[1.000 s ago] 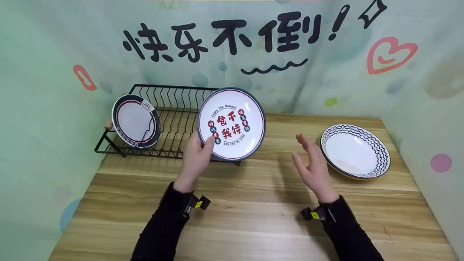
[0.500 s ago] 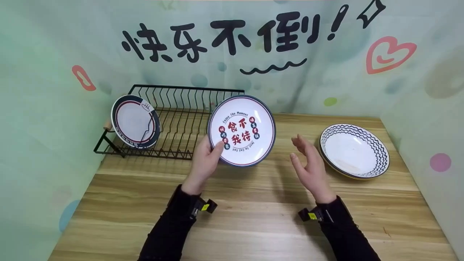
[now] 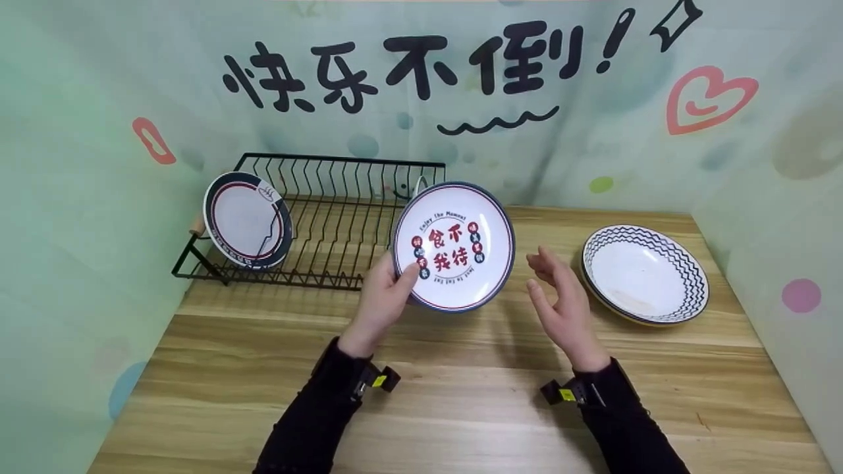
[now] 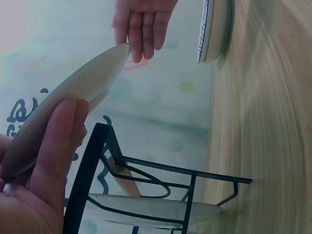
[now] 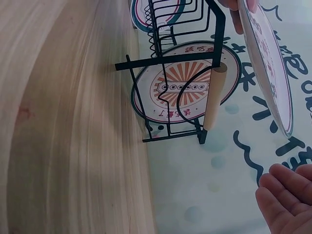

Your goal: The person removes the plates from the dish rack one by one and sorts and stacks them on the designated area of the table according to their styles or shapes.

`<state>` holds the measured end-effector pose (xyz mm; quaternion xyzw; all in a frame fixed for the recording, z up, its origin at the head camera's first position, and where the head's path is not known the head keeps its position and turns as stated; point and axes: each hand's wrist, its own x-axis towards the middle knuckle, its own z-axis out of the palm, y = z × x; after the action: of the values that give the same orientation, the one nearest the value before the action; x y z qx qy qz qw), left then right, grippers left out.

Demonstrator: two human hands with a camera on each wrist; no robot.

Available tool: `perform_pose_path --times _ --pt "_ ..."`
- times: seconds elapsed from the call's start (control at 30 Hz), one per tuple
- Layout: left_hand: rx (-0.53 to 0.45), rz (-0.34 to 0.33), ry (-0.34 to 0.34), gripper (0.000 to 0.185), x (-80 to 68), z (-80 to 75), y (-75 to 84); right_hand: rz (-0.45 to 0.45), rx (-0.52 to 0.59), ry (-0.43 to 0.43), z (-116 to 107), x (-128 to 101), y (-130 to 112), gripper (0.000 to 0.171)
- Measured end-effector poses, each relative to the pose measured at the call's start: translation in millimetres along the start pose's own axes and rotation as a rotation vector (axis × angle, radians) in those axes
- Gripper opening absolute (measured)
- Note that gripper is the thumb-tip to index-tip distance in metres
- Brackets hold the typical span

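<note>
My left hand (image 3: 385,289) pinches a round white plate (image 3: 454,250) by its left edge, thumb on the printed face and fingers behind. A dark blue rim with a thin red ring borders red lettering. In the left wrist view the plate's pale underside (image 4: 73,83) lies against my fingers. My right hand (image 3: 566,306) hovers to the right of the plate, holding nothing, palm facing it, fingers loosely extended. Close beyond that hand sits a white bowl (image 3: 632,276) with a black wavy pattern inside.
A black wire dish rack (image 3: 342,158) stands at the back left. One plate (image 3: 240,220) leans in its left end. Another plate (image 5: 195,73), with an orange sunburst, stands near the wooden handle (image 5: 215,95). A printed cloth backdrop encloses the wooden table (image 3: 461,408).
My left hand has carried the plate rightward and slightly toward me, away from the rack. My right hand has barely moved, its fingers drawn slightly closer together.
</note>
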<state>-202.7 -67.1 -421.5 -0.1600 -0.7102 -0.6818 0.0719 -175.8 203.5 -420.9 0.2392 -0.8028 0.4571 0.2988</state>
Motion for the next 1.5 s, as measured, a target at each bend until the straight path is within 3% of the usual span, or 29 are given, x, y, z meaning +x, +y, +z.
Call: perform_pose_path --times 0.1,0.33,0.57,1.13,1.27,1.5 --pt "0.011 -0.015 -0.008 0.032 -1.6 1.3 0.0 0.002 0.013 -0.002 0.7 -1.3 1.1 0.049" --pt "0.025 0.044 -0.057 0.036 -3.1 2.9 -0.4 0.030 0.048 -0.036 0.0 -0.7 -0.8 0.046" --pt "0.031 0.053 -0.085 0.035 -3.5 7.0 -1.4 0.069 0.030 -0.076 -0.8 -1.1 -4.5 0.043" --pt "-0.008 0.005 -0.157 0.039 -6.3 14.4 -3.9 0.169 0.008 -0.062 -1.0 -1.9 -8.4 0.022" --pt "-0.003 0.003 -0.169 0.040 -6.9 15.5 -4.2 0.190 0.034 -0.061 -0.4 -4.1 -3.3 0.018" --pt "0.049 0.024 -0.173 0.038 -7.5 15.7 -4.6 0.251 0.076 -0.068 2.6 -13.2 26.0 0.015"
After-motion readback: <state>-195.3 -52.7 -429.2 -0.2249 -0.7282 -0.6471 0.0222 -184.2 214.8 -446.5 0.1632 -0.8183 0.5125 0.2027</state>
